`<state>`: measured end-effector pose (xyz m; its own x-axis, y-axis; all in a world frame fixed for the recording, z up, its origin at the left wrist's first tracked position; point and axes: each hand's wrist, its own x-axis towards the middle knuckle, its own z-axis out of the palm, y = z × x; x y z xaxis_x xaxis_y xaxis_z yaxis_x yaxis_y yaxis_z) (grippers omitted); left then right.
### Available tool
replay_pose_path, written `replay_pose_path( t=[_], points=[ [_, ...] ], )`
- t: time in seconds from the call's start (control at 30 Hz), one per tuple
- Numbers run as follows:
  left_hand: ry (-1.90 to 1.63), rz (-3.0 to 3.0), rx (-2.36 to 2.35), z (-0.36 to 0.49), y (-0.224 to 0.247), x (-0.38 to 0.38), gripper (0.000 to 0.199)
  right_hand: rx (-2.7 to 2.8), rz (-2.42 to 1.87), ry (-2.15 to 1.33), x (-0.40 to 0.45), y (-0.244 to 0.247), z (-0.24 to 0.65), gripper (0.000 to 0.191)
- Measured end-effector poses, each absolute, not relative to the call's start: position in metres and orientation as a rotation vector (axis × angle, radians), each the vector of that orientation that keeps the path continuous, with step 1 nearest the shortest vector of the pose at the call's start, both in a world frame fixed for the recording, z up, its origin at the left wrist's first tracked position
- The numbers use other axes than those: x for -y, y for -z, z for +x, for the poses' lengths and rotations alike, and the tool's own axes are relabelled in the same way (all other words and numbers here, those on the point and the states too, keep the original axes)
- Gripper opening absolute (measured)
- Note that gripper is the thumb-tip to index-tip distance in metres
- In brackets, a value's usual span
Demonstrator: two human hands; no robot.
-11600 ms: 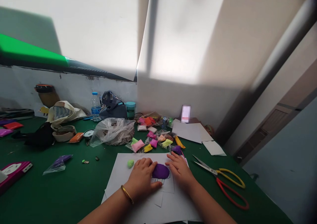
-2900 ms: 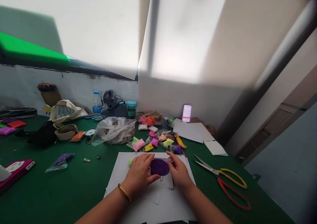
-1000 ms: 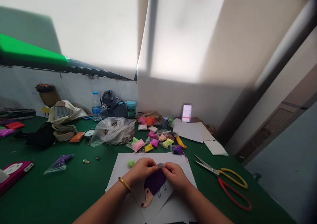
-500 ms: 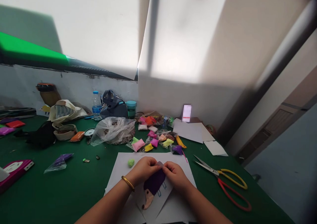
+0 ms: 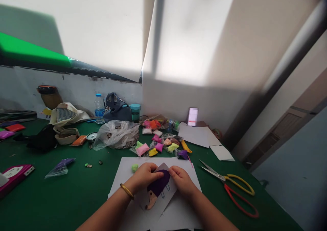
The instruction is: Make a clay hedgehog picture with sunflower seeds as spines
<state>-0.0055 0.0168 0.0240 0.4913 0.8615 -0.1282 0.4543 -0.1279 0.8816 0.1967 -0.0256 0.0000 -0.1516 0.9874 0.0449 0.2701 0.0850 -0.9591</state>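
Note:
A white paper card (image 5: pixel 169 194) is held tilted between my hands. On it is a hedgehog (image 5: pixel 158 184) with a flat purple clay body, a peach clay face and blue drawn legs. My left hand (image 5: pixel 143 177), with a gold bangle on the wrist, grips the card's left side, thumb lying on the purple clay. On the opposite side, my right hand (image 5: pixel 182 180) pinches the card's upper right edge beside the clay. Its fingertips behind the card are hidden. White paper sheets (image 5: pixel 125 163) lie underneath, and a light green clay lump (image 5: pixel 135 168) rests by my left hand.
Scissors (image 5: pixel 222 178) with yellow and red handles lie open at the right. Several bagged clay pieces (image 5: pixel 142 149), a plastic bag (image 5: pixel 117 134) and a water bottle (image 5: pixel 99 109) stand along the back. A purple clay packet (image 5: pixel 62 166) lies at the left.
My left hand has shifted slightly left and its thumb now lies on the purple clay. The top corner of the card, covered by my fingers before, now shows between my hands.

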Motion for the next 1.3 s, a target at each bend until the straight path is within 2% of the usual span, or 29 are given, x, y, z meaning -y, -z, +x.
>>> replay_pose_path(
  t=[0.5,0.73,0.9,1.13,1.3],
  points=[
    [-0.543,1.722,-1.115,-0.017,-0.029,-0.015,0.046,1.64,-1.193,-1.25,0.028,-0.005,0.198,0.038],
    [-0.526,1.741,-1.076,-0.013,-0.024,-0.014,0.049,1.702,-1.233,-1.189,0.029,-0.008,0.198,0.034],
    [-0.526,1.782,-1.105,-0.008,-0.021,-0.011,0.042,1.804,-1.163,-1.158,0.029,-0.007,0.2,0.035],
    [-0.532,1.95,-1.183,0.0,-0.023,-0.003,0.03,1.811,-1.255,-1.063,0.029,-0.005,0.195,0.021],
    [-0.537,2.027,-1.249,0.004,-0.022,0.0,0.03,1.868,-1.249,-1.019,0.029,-0.002,0.196,0.015]
  ],
)
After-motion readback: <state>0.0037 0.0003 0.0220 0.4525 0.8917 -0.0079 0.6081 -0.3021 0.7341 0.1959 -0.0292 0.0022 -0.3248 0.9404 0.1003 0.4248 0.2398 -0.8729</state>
